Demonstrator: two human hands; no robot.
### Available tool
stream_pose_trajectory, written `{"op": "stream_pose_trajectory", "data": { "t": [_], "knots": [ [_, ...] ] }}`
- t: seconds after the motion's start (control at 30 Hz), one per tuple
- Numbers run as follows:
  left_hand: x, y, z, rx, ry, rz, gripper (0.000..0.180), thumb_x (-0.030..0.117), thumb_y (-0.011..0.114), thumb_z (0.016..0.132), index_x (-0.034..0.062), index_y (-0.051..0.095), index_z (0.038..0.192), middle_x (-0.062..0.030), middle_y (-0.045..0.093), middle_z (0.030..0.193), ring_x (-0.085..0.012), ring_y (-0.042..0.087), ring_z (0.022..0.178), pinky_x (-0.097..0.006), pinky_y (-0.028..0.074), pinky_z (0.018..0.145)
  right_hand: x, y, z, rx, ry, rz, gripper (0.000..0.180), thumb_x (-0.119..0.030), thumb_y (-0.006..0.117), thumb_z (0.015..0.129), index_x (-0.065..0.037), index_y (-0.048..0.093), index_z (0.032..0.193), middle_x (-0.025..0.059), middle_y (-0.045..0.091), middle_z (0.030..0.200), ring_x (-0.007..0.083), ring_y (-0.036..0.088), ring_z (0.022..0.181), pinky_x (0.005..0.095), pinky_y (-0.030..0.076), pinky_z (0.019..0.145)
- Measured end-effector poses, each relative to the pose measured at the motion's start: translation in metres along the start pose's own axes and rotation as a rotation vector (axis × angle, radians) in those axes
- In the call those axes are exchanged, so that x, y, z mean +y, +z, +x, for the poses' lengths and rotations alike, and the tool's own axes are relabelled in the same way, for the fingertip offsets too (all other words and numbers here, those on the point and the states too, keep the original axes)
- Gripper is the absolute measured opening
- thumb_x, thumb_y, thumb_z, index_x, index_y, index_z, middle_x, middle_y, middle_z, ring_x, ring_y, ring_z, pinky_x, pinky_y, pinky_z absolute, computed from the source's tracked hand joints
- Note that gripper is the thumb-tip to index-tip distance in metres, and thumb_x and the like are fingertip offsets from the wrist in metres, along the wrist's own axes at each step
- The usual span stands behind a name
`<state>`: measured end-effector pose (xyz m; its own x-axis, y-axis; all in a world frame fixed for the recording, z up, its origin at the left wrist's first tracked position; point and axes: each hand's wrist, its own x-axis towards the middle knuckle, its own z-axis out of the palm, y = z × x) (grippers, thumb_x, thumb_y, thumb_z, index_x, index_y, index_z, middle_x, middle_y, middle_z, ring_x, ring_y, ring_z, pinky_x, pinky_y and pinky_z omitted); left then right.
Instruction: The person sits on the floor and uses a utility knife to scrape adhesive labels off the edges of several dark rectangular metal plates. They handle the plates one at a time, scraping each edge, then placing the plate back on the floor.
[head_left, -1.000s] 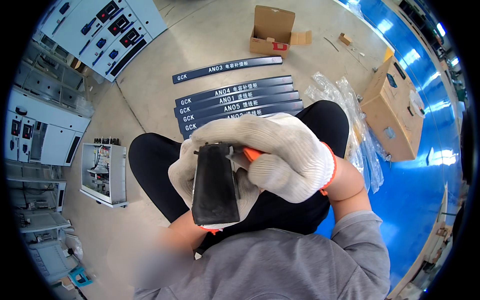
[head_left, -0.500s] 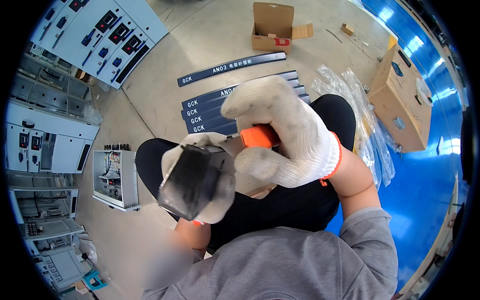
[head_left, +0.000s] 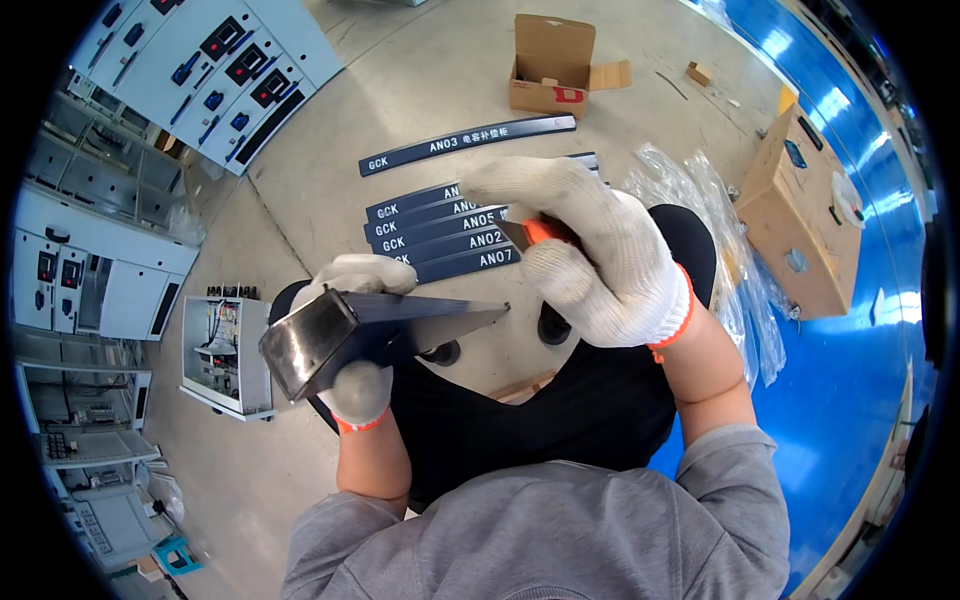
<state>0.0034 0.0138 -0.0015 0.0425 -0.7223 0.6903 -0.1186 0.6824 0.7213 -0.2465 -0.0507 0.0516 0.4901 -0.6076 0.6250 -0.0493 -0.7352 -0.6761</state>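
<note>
Swung crosswise since the earlier frame, the block (head_left: 375, 328) is clasped in the left hand (head_left: 361, 392), apart from the knife (head_left: 541, 231) gripped by the curled fingers of the right hand (head_left: 618, 262), blade work seemingly paused, with the block to be steadied before another stroke

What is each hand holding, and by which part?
The left hand holds a dark metal piece by its sides, near the shiny end; the right hand, an orange-handled tool by its handle.
</note>
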Motion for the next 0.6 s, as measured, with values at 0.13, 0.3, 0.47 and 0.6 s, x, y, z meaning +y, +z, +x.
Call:
{"op": "stream_pose_trajectory", "data": {
  "t": [0.13,0.3,0.47,0.6],
  "knots": [
    [-0.006,-0.004,0.006,0.030,-0.046,-0.316,0.082,0.078,0.066,0.089,-0.0040,0.065,0.101,-0.0174,0.066,0.092,-0.0256,0.066,0.082,-0.038,0.057,0.072,-0.009,0.002,0.003,-0.101,-0.029,0.030,0.047,-0.013,0.065,0.093,0.001,0.059,0.138,0.0181,0.070,0.104,0.0331,0.072,0.082,0.0388,0.058,0.076],
    [0.014,0.018,-0.001,0.239,-0.245,-0.214,0.073,0.060,0.063,0.099,-0.0026,0.056,0.135,-0.0146,0.066,0.116,-0.0229,0.066,0.109,-0.035,0.052,0.094,-0.023,0.029,0.004,-0.279,-0.008,0.316,0.063,-0.007,0.064,0.089,0.005,0.050,0.149,0.0126,0.068,0.096,0.0234,0.070,0.075,0.0343,0.056,0.068],
    [0.024,0.034,-0.012,0.283,-0.276,-0.211,0.082,0.061,0.057,0.099,0.0038,0.037,0.154,-0.0152,0.055,0.139,-0.0243,0.061,0.123,-0.040,0.052,0.106,-0.027,0.039,0.002,-0.221,-0.006,0.331,0.070,-0.015,0.070,0.092,0.009,0.045,0.153,0.0124,0.071,0.096,0.0193,0.067,0.075,0.0316,0.055,0.072],
    [0.016,0.032,-0.015,0.279,-0.226,-0.217,0.093,0.056,0.079,0.089,0.0043,0.036,0.153,-0.0158,0.055,0.138,-0.0242,0.060,0.120,-0.040,0.053,0.101,-0.026,0.046,0.002,-0.200,-0.042,0.462,0.067,-0.015,0.072,0.089,0.011,0.049,0.147,0.0157,0.070,0.096,0.0213,0.068,0.076,0.0336,0.055,0.073]
  ]
}}
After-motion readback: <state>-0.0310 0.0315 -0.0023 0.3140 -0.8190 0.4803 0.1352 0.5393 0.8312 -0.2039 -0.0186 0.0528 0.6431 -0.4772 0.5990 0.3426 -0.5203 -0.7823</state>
